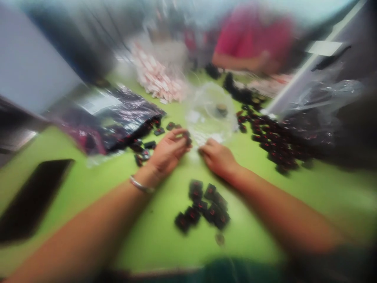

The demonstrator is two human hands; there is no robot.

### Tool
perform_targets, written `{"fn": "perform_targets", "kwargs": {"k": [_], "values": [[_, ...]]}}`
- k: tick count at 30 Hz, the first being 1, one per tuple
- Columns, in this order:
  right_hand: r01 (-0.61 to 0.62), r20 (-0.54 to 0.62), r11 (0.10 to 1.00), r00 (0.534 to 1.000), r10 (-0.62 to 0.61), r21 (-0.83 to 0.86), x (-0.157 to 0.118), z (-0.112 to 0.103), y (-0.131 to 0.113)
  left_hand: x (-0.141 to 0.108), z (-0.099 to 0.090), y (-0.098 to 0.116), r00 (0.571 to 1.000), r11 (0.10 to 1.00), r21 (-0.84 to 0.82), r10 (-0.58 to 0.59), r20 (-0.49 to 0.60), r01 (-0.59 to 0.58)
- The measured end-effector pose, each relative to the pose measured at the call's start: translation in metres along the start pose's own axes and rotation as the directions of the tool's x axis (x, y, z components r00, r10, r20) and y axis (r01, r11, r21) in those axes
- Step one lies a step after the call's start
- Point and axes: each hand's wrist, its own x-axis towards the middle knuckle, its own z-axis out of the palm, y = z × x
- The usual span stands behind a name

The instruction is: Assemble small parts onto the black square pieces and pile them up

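Between the thumb and fingers of my left hand (pixel 170 150) is a small black part (pixel 187 138), its details blurred. My right hand (pixel 219 158) is closed in a pinch close by, at the near edge of a round clear plastic tray (pixel 210 92) with small pale pieces (pixel 203 136) in it. What the right fingertips grip is too small and smeared to name. Nearer to me, several black blocks with red marks (pixel 200 206) lie in a loose cluster on the green table (pixel 147 236).
A dark plastic bag (pixel 126 112) spills black blocks (pixel 149 144) at left; a dark flat slab (pixel 35 196) lies nearer. More black blocks (pixel 273 145) are heaped at right beside a clear-wrapped bag (pixel 326 106). Behind is a pale pile (pixel 156 74), and a person in pink (pixel 253 35) sits opposite.
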Motion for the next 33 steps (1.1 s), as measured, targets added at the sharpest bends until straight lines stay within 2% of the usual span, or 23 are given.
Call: {"fn": "perform_targets", "kwargs": {"k": [2, 5, 12, 15, 29, 31, 33], "values": [[0.025, -0.057, 0.999, 0.998, -0.022, 0.044, -0.001, 0.000, 0.000, 0.000, 0.000, -0.001, 1.000, 1.000, -0.002, 0.008, -0.001, -0.008], [0.012, -0.140, 0.990, 0.990, 0.008, 0.139, -0.001, 0.000, 0.003, 0.001, -0.001, -0.002, 1.000, 1.000, -0.001, 0.012, 0.002, -0.012], [-0.135, -0.034, 0.988, 0.990, 0.137, 0.073, 0.006, 0.002, 0.001, 0.001, -0.002, -0.003, 1.000, 1.000, 0.015, 0.006, 0.018, -0.006], [-0.148, -0.004, 0.988, 0.989, 0.149, 0.031, 0.006, 0.002, -0.002, 0.000, -0.001, -0.003, 1.000, 1.000, 0.009, -0.001, 0.016, 0.001], [-0.046, 0.085, 0.994, 0.995, 0.054, -0.096, 0.011, 0.004, -0.005, 0.001, -0.001, -0.002, 1.000, 1.000, 0.014, -0.019, 0.006, 0.019], [-0.030, 0.067, 0.996, 0.997, 0.036, -0.085, 0.011, 0.006, -0.002, 0.001, -0.002, -0.003, 1.000, 1.000, 0.015, -0.024, 0.014, 0.024], [-0.005, -0.018, 1.000, 1.000, 0.005, -0.011, 0.010, 0.007, -0.001, 0.001, -0.001, -0.003, 0.999, 0.999, 0.011, -0.041, 0.028, 0.041]]}}
